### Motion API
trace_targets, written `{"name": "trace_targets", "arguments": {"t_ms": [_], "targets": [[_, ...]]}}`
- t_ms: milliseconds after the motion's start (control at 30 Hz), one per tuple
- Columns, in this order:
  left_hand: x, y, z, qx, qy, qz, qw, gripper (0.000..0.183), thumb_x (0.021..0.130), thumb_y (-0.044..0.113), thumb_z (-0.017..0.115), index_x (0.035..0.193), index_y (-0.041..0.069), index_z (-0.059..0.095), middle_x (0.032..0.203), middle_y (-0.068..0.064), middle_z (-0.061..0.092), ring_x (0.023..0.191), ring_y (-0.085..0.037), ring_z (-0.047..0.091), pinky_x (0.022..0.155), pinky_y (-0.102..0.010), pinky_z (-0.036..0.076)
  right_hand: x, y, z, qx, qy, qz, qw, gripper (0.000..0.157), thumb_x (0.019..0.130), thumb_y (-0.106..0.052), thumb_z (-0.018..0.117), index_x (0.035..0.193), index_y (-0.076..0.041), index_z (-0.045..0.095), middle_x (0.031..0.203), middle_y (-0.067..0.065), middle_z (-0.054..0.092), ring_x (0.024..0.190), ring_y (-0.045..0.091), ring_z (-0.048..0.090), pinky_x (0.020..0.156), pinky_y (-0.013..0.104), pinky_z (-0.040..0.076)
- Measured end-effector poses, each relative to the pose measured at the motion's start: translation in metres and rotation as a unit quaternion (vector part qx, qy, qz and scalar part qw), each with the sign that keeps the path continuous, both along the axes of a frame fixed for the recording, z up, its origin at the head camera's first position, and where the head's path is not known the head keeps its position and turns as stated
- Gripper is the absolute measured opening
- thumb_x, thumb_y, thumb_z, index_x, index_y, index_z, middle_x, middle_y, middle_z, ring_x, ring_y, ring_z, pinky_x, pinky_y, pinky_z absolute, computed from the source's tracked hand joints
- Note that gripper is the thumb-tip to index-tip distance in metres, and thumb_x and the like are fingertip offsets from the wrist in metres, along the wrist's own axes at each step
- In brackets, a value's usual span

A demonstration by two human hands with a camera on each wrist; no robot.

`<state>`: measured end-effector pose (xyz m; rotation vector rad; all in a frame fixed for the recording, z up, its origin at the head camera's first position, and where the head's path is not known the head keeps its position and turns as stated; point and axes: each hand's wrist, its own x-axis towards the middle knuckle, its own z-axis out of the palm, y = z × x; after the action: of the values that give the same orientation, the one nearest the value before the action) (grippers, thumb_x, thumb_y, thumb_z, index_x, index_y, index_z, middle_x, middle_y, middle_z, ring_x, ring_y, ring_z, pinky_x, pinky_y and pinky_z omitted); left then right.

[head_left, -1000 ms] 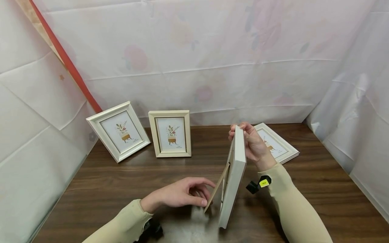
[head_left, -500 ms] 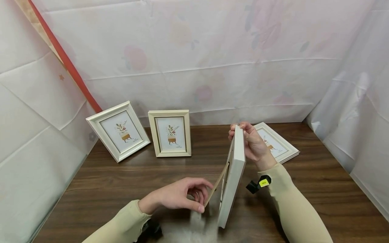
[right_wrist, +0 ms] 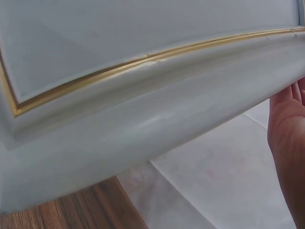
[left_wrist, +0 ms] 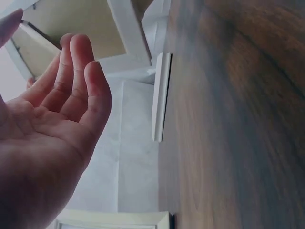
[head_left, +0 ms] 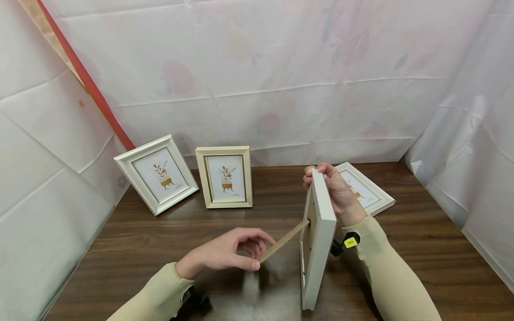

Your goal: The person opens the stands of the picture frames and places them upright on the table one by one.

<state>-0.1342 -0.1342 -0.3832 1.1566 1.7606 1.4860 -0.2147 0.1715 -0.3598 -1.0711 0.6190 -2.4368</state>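
Note:
A white picture frame (head_left: 324, 240) stands nearly edge-on in the head view, its back turned to the left. My right hand (head_left: 338, 191) grips its upper edge. From the back a thin tan stand leg (head_left: 287, 237) slants out, swung well away from the frame. My left hand (head_left: 225, 250) pinches the leg's free end between thumb and index finger. In the left wrist view the other fingers (left_wrist: 96, 90) of that hand are lightly bent beside the leg. The right wrist view shows the frame's front with a gold inner line (right_wrist: 152, 59).
A silvery-white frame (head_left: 149, 203) leans tilted at the back left, beside an upright cream frame (head_left: 230, 204). Behind my right hand, stacked white frames (head_left: 383, 205) lie flat on the dark wooden table (head_left: 132, 249). White patterned sheeting (head_left: 257, 67) walls the back and sides.
My left hand has drawn the stand leg to the left, widening its angle from the frame. The frame's lower end has shifted right, and more of its back shows.

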Motion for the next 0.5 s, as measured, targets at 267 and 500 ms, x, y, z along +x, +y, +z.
{"name": "trace_targets", "arguments": {"t_ms": [267, 500], "targets": [[-0.009, -0.006, -0.002, 0.059, -0.035, 0.016, 0.9975, 0.037, 0.093, 0.01, 0.068, 0.125, -0.006, 0.058, 0.102, -0.007, 0.06, 0.093, -0.011, 0.057, 0.081, -0.024, 0.052, 0.0, 0.003, -0.001, 0.03, 0.043, 0.011, 0.999, 0.016, 0.097, -0.005, 0.061, 0.109, -0.002, 0.071, 0.114, 0.016, 0.063, 0.105, 0.025, 0.065, 0.097, 0.033, 0.047], [-0.012, -0.007, -0.008, 0.088, -0.043, 0.01, 0.9952, 0.038, 0.096, 0.012, 0.064, 0.125, -0.011, 0.054, 0.108, -0.014, 0.06, 0.094, -0.015, 0.059, 0.082, -0.031, 0.055, 0.0, 0.004, -0.003, 0.023, 0.052, 0.024, 0.998, 0.018, 0.097, -0.004, 0.059, 0.111, -0.002, 0.07, 0.116, 0.017, 0.062, 0.108, 0.026, 0.064, 0.099, 0.034, 0.046]]}}
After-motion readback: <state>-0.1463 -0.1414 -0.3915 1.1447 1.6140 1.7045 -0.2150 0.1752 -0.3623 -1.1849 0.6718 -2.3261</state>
